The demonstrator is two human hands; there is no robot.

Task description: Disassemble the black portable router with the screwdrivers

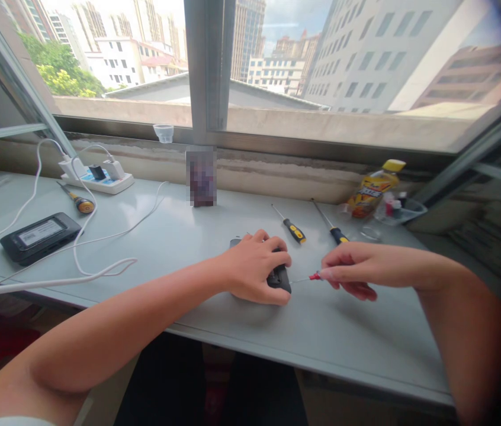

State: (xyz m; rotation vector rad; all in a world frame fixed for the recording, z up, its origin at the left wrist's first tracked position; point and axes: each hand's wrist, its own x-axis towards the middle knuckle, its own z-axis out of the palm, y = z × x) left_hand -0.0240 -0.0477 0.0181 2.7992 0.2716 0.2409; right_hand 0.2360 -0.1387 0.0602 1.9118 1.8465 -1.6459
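My left hand [254, 267] presses down over a small black device [279, 278], most of which is hidden under my palm and fingers. My right hand [349, 269] pinches a thin precision screwdriver with a red handle [315, 276]. Its metal shaft points left, and the tip reaches the device's right edge. Two yellow-and-black screwdrivers [294, 231] [338, 235] lie on the white table [343, 331] just beyond my hands, apart from both.
Further left lie a black labelled power bank [39, 238], a yellow-handled screwdriver [82, 205], a power strip [97, 180] and white cables [99, 269]. A yellow bottle [375, 190] and a plastic tray [404, 210] stand back right, against the window sill [321, 127].
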